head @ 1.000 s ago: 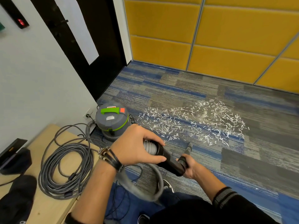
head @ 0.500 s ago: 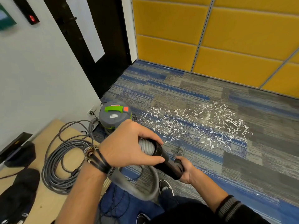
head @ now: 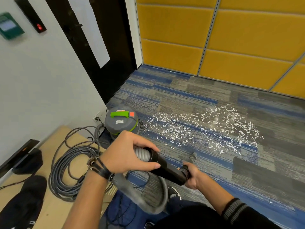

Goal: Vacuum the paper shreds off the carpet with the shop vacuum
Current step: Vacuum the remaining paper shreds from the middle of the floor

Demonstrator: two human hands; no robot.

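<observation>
Gripping the black wand (head: 166,169) with both hands, you hold it just on your side of the shop vacuum (head: 121,123), which stands near the white wall by the dark door. Your left grip (head: 128,152) curls over the wand's top end, where the ribbed grey cuff enters it. Thumb and fingers wrap round, and the hand hides the canister's lower front edge. Your right grip (head: 192,176) closes round the lower end, though its fingers are tucked under the tube, out of sight. Past that hand a short grey nozzle (head: 192,157) pokes out. Its tip is blurred, so you cannot tell whether it touches the carpet (head: 181,96). The paper shreds (head: 198,129) lie in a broad white scatter on the carpet to the right of the shop vacuum, the nearest bits close to its base, all apart from the nozzle. The grey hose (head: 142,200) loops below your hands, smeared by blur, its run to the shop vacuum hidden. Left of the shop vacuum and nearer you, a coiled grey cable (head: 72,171) lies on a tan tabletop (head: 54,204) cut off by the bottom edge.
</observation>
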